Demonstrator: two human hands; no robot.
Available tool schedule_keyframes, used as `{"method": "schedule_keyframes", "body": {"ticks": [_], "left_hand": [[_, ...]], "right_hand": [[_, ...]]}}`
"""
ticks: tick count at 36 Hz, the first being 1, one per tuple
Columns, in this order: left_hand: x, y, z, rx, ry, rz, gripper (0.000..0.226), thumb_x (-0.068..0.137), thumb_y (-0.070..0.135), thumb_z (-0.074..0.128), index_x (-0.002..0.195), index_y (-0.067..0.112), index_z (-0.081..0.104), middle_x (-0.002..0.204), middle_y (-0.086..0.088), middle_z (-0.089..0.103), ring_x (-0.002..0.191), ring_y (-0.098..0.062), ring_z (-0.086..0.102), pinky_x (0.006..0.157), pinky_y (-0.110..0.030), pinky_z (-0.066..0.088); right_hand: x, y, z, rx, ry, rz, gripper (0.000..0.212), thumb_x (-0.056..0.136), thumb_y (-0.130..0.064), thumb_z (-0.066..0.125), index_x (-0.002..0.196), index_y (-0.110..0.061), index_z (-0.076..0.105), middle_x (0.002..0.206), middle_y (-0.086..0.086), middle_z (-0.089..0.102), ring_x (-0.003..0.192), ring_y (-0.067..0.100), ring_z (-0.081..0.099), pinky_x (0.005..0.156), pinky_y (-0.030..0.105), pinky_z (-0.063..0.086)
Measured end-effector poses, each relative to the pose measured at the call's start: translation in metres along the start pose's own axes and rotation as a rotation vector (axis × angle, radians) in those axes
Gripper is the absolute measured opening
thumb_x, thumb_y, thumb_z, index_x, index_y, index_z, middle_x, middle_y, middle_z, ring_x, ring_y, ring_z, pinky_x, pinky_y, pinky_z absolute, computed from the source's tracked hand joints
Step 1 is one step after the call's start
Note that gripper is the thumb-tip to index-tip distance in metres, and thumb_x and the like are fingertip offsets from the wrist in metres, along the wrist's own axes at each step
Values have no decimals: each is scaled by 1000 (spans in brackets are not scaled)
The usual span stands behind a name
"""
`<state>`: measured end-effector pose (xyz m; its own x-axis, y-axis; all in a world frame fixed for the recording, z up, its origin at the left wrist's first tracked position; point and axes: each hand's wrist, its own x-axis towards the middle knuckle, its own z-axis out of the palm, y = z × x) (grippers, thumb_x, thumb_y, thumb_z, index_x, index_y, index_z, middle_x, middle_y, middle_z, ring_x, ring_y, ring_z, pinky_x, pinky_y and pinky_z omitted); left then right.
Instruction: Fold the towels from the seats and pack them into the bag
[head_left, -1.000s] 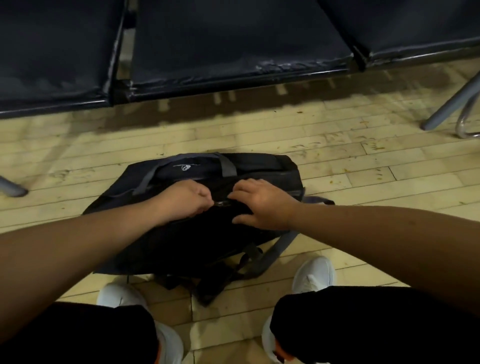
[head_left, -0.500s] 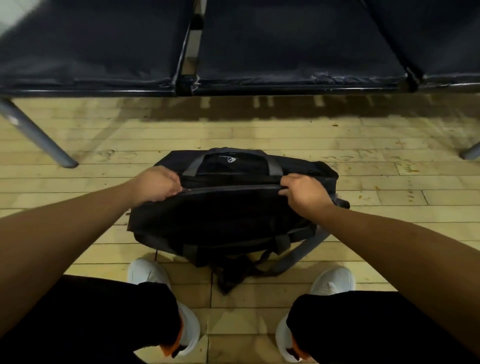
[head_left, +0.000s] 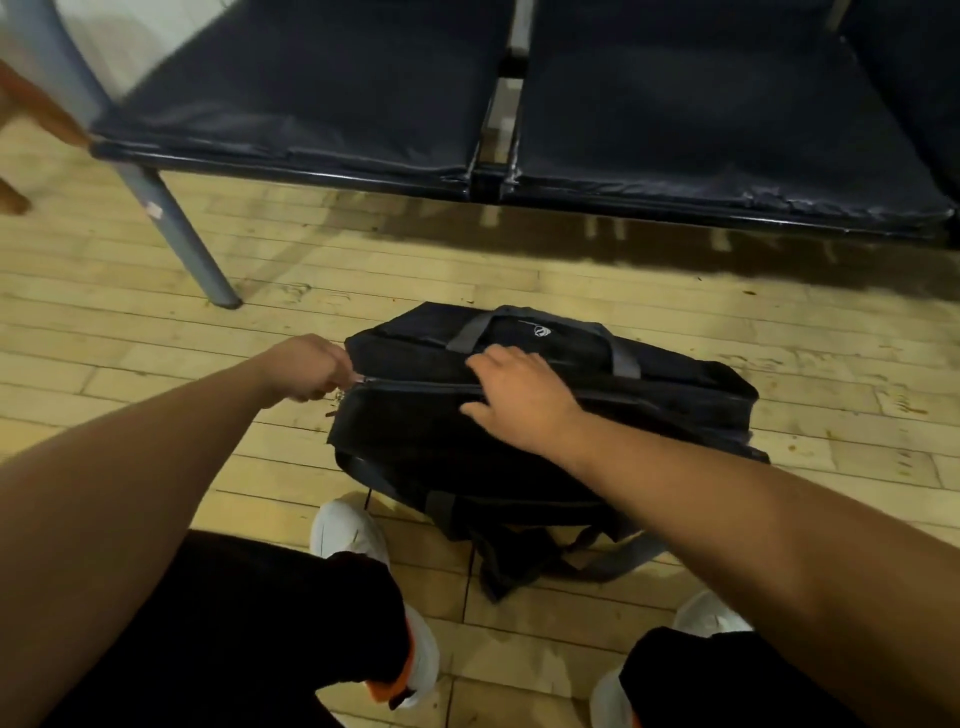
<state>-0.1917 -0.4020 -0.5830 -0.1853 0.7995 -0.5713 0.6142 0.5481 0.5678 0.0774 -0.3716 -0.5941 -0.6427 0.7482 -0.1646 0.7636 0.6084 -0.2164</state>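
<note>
- Your white shoes (head_left: 345, 527) stand on the plank floor (head_left: 156, 338), one to each side of the bag's loose shoulder straps (head_left: 519, 566), which trail toward you.
- The black bag (head_left: 415, 441) lies flat on the floor just beyond your feet, well short of the front edge of the seats.
- Your right hand (head_left: 524, 402) lies on top of the bag near its middle, fingers spread and fairly straight, pressing the fabric down across the zipper (head_left: 415, 385).
- Your left hand (head_left: 306, 366) is at the bag's left end, well apart from the right, with its fingers curled in. It looks pinched on the zipper pull (head_left: 340, 397), though blur hides the grip itself.
- The zipper reads as closed along the whole length that shows, and the grey carry handle (head_left: 467, 332) lies flat behind it.
- Farther off, the two dark seat cushions (head_left: 311, 93) show no towel on them, and none shows on the floor either.
- My judgement: folding and packing look done and this is the last closing step. If any towel is left, it is out of view.
</note>
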Motion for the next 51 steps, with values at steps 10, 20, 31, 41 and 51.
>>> {"method": "schedule_keyframes", "body": {"ticks": [10,20,31,41,51], "left_hand": [[8,-27,1,-166,-11,35,18,90,7,60,74,9,69,53,0,49,45,-12,40,45,-22,31],[55,-58,4,288,272,-61,27,97,27,59,102,4,71,90,-7,60,87,-24,58,71,-31,45],[83,-74,26,355,201,-247,36,98,34,59,102,-1,70,86,-11,65,77,-24,60,66,-32,51],[26,-7,-29,35,-115,-158,23,99,25,56,110,6,63,98,-9,69,71,-17,59,56,-24,43],[-38,146,-53,97,-144,286,20,98,28,58,106,15,70,92,-1,71,79,-12,64,74,-25,50]], "right_hand": [[49,-55,45,80,69,69,19,102,-23,52,112,-10,63,115,8,59,110,28,56,86,39,45],[49,-39,29,182,215,137,14,100,-19,56,88,-12,59,87,-7,47,82,16,49,64,29,31],[56,-41,47,166,177,173,18,102,-29,53,96,-13,61,100,0,59,94,21,57,72,31,33],[45,-9,-3,461,-164,292,31,87,-37,75,104,-13,67,104,5,67,100,23,63,85,32,50],[17,69,-150,464,-19,323,25,93,-36,68,98,-12,72,92,-2,68,92,18,63,74,29,45]]}}
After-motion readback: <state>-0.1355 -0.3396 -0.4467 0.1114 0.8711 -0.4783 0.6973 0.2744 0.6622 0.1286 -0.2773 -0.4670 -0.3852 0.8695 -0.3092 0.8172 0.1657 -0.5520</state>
